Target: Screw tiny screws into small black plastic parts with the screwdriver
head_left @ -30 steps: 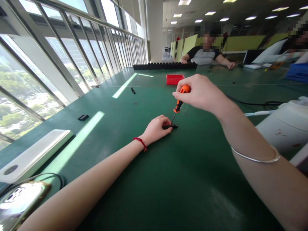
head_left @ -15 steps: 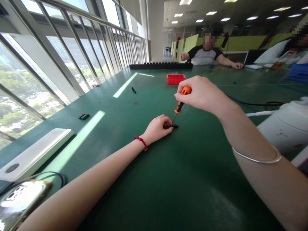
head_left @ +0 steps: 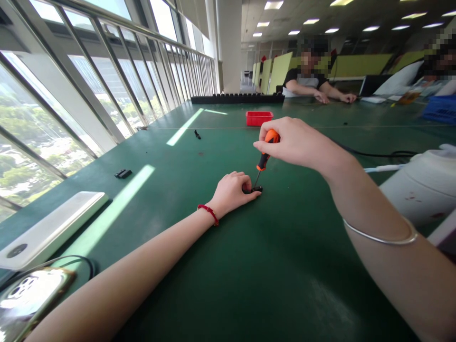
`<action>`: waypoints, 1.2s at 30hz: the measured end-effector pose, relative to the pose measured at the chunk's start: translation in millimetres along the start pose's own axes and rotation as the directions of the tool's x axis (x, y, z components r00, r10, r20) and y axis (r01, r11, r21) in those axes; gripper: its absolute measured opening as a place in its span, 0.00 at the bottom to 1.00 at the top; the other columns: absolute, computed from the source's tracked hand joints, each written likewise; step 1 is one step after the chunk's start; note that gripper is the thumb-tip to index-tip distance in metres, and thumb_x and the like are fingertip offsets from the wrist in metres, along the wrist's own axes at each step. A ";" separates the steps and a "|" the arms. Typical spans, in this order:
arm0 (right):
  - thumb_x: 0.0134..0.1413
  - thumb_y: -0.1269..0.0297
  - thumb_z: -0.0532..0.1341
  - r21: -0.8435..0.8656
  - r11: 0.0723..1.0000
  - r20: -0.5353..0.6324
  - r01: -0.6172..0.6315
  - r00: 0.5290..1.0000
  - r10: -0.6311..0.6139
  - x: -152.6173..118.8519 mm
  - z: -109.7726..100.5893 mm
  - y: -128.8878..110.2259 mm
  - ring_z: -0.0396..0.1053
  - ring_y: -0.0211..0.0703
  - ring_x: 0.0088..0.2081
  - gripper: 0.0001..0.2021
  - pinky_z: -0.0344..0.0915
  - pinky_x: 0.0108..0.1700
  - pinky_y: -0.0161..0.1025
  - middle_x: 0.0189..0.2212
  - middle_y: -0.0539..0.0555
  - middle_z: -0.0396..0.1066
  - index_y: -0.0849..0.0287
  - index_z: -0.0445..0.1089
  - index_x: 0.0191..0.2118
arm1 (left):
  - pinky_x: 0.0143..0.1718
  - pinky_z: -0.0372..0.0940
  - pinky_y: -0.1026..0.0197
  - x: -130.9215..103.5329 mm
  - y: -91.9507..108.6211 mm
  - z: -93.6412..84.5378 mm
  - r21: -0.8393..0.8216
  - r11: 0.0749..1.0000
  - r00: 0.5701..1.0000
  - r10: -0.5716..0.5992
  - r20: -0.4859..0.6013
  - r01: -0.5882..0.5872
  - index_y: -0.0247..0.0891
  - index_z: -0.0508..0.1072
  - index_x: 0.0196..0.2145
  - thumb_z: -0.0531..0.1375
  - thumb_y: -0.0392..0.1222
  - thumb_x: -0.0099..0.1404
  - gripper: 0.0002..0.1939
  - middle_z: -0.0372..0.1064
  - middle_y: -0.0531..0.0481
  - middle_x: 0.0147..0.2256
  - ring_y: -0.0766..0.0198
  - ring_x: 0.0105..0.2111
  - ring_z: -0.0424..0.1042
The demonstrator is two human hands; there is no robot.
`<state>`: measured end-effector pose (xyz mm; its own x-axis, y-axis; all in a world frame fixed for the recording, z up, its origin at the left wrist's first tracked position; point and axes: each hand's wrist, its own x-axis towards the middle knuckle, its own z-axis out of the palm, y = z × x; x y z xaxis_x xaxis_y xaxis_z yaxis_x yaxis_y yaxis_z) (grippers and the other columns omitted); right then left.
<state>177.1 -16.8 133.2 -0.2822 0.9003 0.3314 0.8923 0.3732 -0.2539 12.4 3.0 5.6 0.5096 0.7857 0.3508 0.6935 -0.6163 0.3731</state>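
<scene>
My right hand (head_left: 290, 141) is closed around the top of an orange and black screwdriver (head_left: 262, 160), its shaft slanting down to the left. The tip meets a small black part (head_left: 257, 189) lying on the green table (head_left: 285, 275). My left hand (head_left: 232, 190) pinches that part from the left, thumb in front and fingers behind. Those fingers hide much of the part, so its exact kind cannot be made out.
A red bin (head_left: 259, 118) stands beyond my hands, before a long black strip (head_left: 237, 98). Small black pieces (head_left: 123, 174) lie left. A white box-like device (head_left: 53, 228) and a phone (head_left: 32, 299) are near left; a white container (head_left: 420, 185) stands right. A person (head_left: 308, 80) sits opposite.
The screwdriver and my right hand have shifted slightly left and down. My left thumb has slid along the black part. Across the table, the person's raised hand has come down to the table.
</scene>
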 end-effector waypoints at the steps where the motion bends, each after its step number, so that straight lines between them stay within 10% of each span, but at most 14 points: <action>1: 0.51 0.57 0.57 0.000 1.000 0.000 0.005 1.000 -0.005 -0.5 -0.6 -0.4 0.60 0.38 0.26 0.09 0.51 0.30 0.37 0.24 0.49 0.67 0.56 0.67 0.29 | 0.33 0.59 0.59 0.1 -0.6 0.1 -0.006 1.000 1.000 0.010 0.011 -0.010 0.38 0.66 0.24 0.62 0.52 0.57 0.16 0.68 0.51 0.28 0.60 0.31 0.66; 36: 0.49 0.58 0.60 0.052 0.997 0.085 0.050 0.995 -0.054 -5.1 -8.0 -1.7 0.65 0.41 0.29 0.07 0.55 0.30 0.38 0.29 0.51 0.71 0.55 0.70 0.30 | 0.40 0.62 0.58 -0.5 0.8 -2.0 -0.006 0.989 0.988 0.149 0.042 -0.149 0.38 0.64 0.23 0.59 0.43 0.58 0.10 0.66 0.48 0.33 0.59 0.36 0.65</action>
<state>179.9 -23.8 139.2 -0.3591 0.8946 0.2659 0.8577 0.4287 -0.2839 11.7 1.9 7.4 0.6280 0.6868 0.3658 0.6070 -0.7265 0.3220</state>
